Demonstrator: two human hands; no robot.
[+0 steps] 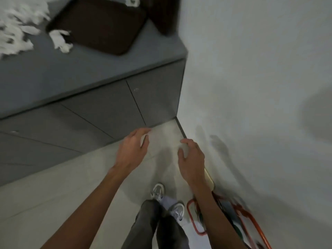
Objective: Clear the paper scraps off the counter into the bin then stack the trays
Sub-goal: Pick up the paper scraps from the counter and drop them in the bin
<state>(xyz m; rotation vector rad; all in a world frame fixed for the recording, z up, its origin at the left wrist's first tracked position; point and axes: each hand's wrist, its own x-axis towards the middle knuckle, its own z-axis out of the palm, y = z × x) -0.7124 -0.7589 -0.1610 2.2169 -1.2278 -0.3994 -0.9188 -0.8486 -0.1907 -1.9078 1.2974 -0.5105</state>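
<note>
White paper scraps (16, 31) on the grey desk (75, 69), at the upper left: torn, crumpled, soft-edged pieces, blurred, heaped loosely together. One separate crumpled scrap (60, 41) just beside the near left corner of a dark brown tray (100, 24), touching or slightly overlapping its rim; cannot tell which. Tray flat on the desk, rectangular with rounded corners and a low raised rim, its surface bare. A second dark brown tray (164, 13) upright against the white wall (251, 69), at the far right end of the desk, only partly in view. One more small white scrap (133, 0) at the top edge, behind the flat tray.

Both hands low, in front of the grey cabinet doors (107, 108), above the pale floor (53, 194), well apart from the scraps. Left hand (133, 149) open, fingers loosely curved, holding nothing. Right hand (191, 157) likewise open and empty, fingers spread and slightly bent. An orange-red wire frame (249, 218) near the wall at the lower right, blurred.
</note>
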